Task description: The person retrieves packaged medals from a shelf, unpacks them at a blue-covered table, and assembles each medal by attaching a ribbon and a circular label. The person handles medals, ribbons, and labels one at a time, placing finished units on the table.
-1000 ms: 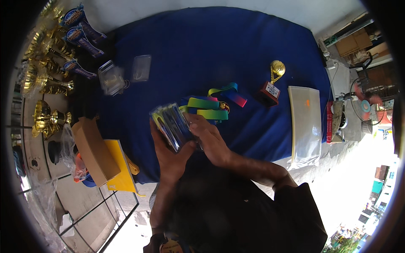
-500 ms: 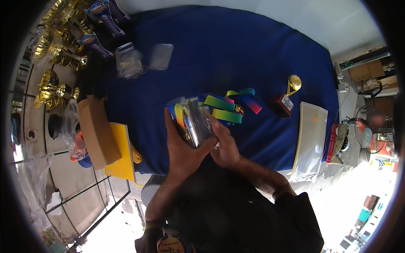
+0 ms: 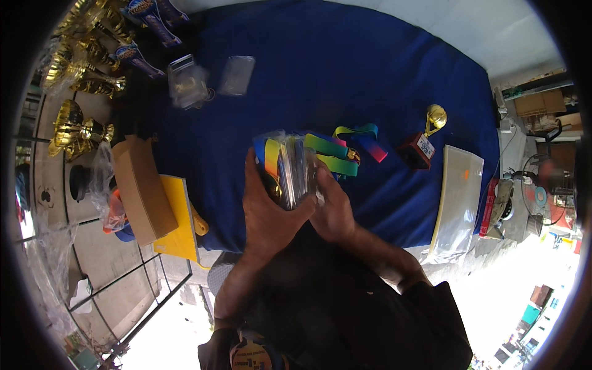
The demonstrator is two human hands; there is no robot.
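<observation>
A stack of clear plastic cases stands nearly upright between my two hands, above the near part of the blue-covered table. Yellow and blue ribbon and a bit of gold show inside the leftmost case. My left hand wraps the stack from the left, its thumb across the lower edge. From the other side my right hand grips it, with some fingers hidden behind the plastic. Just beyond the right hand lies a medal's multicoloured ribbon, green, yellow, blue and pink, with a gold medal partly in view.
A gold ball trophy and a stack of clear plastic sheets are on the right. Farther back lie more clear cases. At left stand a cardboard box, a yellow folder and several gold trophies.
The held cases have turned slightly more upright, and their edges show more clearly. Both hands keep their hold. The whole view has shifted a little.
</observation>
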